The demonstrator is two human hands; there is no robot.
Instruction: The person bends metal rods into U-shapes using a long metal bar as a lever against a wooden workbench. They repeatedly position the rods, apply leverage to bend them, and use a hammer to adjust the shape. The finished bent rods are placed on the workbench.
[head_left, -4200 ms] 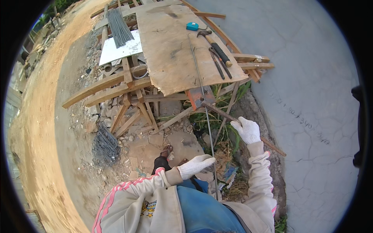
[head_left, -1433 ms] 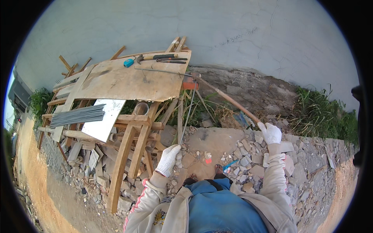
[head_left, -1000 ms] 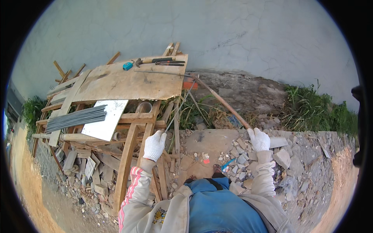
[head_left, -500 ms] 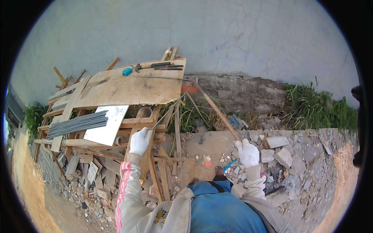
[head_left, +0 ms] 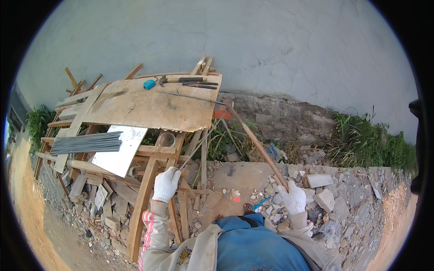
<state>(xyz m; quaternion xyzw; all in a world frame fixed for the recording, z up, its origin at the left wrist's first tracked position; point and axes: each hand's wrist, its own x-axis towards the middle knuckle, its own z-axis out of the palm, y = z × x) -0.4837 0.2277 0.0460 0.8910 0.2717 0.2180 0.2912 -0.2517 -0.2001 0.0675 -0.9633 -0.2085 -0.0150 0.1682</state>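
My left hand (head_left: 166,183), in a white knit glove, grips a thin grey steel rod (head_left: 195,151). The rod runs up to an orange block (head_left: 222,113) at the plywood's right end and bends sharply there, its other length lying across the plywood board (head_left: 122,110). My right hand (head_left: 291,198), also gloved, is closed on the lower end of a long rusty bar (head_left: 256,142), whose top meets the rod at the orange block. On the board lie a teal tape measure (head_left: 149,84), a hammer (head_left: 181,79) and long-handled pincers (head_left: 201,86).
A bundle of grey rods (head_left: 86,142) lies over a white sheet (head_left: 117,159) on a rough timber frame (head_left: 142,212). Rubble (head_left: 325,201) covers the ground around my feet. A pale cracked wall (head_left: 316,49) stands behind, with weeds (head_left: 361,144) along its foot.
I have turned toward the wall. My left hand has taken the rod and swung leftward, bending it; my right hand has pulled the bar down toward me and slightly left.
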